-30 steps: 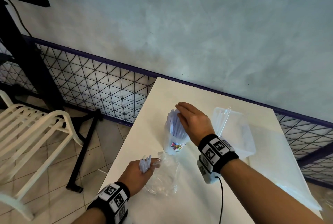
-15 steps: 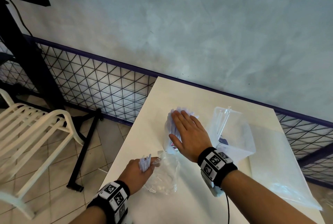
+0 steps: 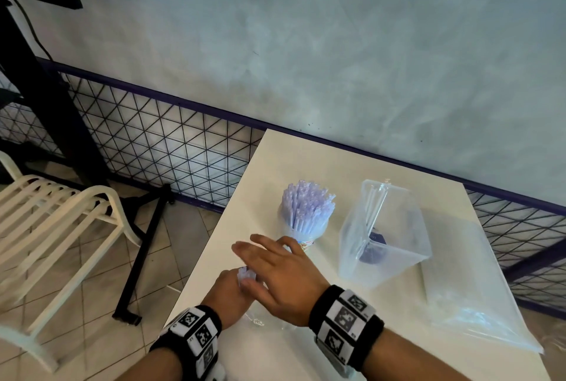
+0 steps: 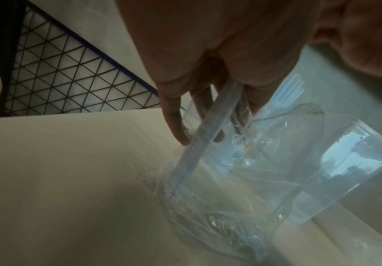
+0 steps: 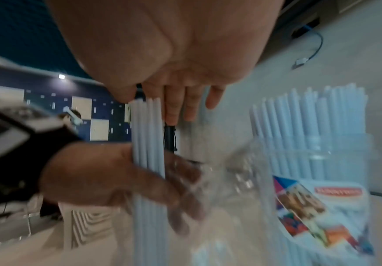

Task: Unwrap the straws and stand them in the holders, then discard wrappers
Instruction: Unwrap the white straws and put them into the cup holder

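Observation:
A clear labelled cup (image 3: 301, 238) on the white table (image 3: 275, 160) holds a dense bunch of pale straws (image 3: 306, 206). My left hand (image 3: 228, 293) grips a small bunch of straws (image 3: 246, 275) upright, together with their crumpled clear wrapper (image 4: 228, 198). My right hand (image 3: 272, 270) reaches across over that bunch with straight fingers. In the right wrist view the tops of the small bunch (image 5: 148, 136) lie between its thumb and index finger. The cup of straws (image 5: 310, 162) stands just right of both hands.
A clear square tub (image 3: 389, 236) with a few straws stands right of the cup. A large flat plastic bag (image 3: 477, 298) lies at the table's right. The table's left edge is beside my left hand; a cream chair (image 3: 46, 227) and a wire fence (image 3: 168, 151) stand beyond.
My right hand has left the top of the cup's straws and swung back and left to the bunch in my left hand. The left hand has stayed put.

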`<state>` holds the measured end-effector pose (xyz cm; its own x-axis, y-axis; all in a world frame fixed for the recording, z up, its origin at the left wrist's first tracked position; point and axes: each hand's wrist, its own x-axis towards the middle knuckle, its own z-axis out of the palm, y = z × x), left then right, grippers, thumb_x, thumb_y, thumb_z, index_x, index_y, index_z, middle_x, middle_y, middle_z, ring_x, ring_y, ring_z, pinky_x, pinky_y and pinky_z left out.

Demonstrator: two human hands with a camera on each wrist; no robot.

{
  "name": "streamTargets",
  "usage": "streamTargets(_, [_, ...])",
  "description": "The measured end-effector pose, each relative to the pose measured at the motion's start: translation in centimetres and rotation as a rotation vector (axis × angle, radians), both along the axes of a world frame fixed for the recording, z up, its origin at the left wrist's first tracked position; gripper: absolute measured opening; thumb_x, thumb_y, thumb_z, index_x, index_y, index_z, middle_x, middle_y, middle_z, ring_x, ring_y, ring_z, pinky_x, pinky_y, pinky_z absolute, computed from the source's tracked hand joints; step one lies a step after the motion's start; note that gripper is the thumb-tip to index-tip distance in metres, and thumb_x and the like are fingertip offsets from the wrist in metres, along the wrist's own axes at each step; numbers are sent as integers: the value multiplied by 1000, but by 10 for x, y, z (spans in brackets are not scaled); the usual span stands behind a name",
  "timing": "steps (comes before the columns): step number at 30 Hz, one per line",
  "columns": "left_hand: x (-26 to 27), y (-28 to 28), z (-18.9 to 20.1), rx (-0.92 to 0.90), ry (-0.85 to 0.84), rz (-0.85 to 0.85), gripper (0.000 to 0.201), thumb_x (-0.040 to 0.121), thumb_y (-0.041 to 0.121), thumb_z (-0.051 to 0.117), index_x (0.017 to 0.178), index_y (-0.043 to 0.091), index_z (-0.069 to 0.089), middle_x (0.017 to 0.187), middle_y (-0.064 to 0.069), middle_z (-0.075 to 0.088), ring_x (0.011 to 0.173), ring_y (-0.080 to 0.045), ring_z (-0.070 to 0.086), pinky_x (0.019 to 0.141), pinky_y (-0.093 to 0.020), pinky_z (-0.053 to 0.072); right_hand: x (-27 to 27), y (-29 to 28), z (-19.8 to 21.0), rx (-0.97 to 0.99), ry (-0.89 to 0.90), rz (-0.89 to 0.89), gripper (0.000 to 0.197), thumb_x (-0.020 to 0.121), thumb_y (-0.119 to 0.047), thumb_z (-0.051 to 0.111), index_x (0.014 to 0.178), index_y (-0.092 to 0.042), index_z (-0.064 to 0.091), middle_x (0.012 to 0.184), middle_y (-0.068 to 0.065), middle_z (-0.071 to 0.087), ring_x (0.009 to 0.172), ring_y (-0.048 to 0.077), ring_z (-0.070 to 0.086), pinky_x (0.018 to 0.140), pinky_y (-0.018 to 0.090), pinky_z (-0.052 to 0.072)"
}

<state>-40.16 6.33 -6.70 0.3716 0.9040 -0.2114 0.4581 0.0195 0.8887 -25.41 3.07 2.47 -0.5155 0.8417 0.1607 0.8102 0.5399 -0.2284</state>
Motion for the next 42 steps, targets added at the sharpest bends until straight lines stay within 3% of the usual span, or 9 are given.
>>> streamTargets(4, [1,-1,7,5,33,-43,40,89,9,58,61,36,51,56,18,60,57,3,53,59,-10,40,5,4,-8,-104,207,-6,56,92,-45,60,142,-23,46,133,-6,56,110,9,53,92,33,45])
streamTargets(8, [3,-1,8,16,30,-55,22,79,22,53,68,39,63,67,11,65,65,-5,58,65,-24,50,-3,9,-12,-327,531,-144,49,76,-29,81,122,-24,64,96,-10,58,73,-8,51,75,11,40])
streamTargets(14, [3,-2,16,16,-62,-55,31,82,5,68,92,33,62,82,24,70,80,10,64,68,-5,46,-4,15,-22,-410,614,-193,17,76,-19,82,91,-12,77,81,-8,56,70,-1,54,67,11,39])
streamTargets(20, [-23,0,14,-100,-75,-150,107,45,27,95,125,51,28,115,7,62,104,-10,65,91,-26,52,9,23,-21,-428,453,-169,18,75,-18,81,83,-5,71,84,3,59,69,12,54,65,17,42])
streamTargets(24, [-25,-7,7,-81,8,-213,102,52,32,91,121,63,23,122,23,57,106,2,60,94,-17,47,8,25,-19,-412,353,-147,22,77,-21,81,79,-2,69,82,10,63,70,23,59,62,22,40])
streamTargets(28, [-14,-12,-2,-28,-10,-157,81,68,31,81,127,49,29,114,19,62,98,6,61,94,-26,50,9,32,-2,-415,269,-131,31,79,-28,79,77,0,65,77,9,57,64,20,53,60,27,40])
streamTargets(32, [-11,-13,-11,-5,42,-136,76,74,27,78,110,69,25,115,15,60,106,-1,62,94,-25,48,28,42,65,-312,341,-150,27,76,-23,84,71,-5,65,66,9,61,57,15,53,53,14,37])
streamTargets(36, [-9,-12,-9,-4,93,-172,56,81,25,72,112,50,32,108,11,63,70,6,59,75,-15,45,63,55,130,-200,488,-280,19,74,-20,85,66,-14,68,61,-1,70,49,6,60,49,24,50])
streamTargets(42, [-2,-10,-7,-16,147,-202,54,77,25,64,113,46,30,108,9,62,70,-4,54,75,-19,45,86,74,139,-60,420,-388,18,75,-21,83,72,-8,71,62,6,70,49,11,62,49,26,50])
